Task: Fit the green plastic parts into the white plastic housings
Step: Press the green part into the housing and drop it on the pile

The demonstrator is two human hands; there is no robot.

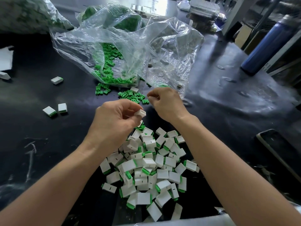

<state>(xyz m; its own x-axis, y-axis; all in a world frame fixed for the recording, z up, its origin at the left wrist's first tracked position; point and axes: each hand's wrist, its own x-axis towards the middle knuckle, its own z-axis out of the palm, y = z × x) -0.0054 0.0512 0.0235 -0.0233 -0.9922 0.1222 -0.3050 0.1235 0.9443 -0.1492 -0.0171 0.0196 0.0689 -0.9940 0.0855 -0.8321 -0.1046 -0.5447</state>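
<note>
Black desk (40,136) is carrying green parts (130,95). Left hand (114,123) fingers (130,107) are pinching white housing (140,113); right hand (166,102) fingers (154,95) are curling, contents indiscernible.

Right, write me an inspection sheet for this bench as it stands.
Surface: dark table, scuffed, pale scratches at left.
Job's things: loose green parts spilling from an open clear bag; heap of fitted white housings near the person; three fitted pieces lying apart at left.
Clutter: blue bottle, dark flat device at right, white scrap at left edge.
Hands: left hand pinches one white housing in its fingers; right hand has curled fingers, contents too small to tell.
Cables: nothing seen.
Surroundings: second bag of green parts far left; machinery behind.
</note>
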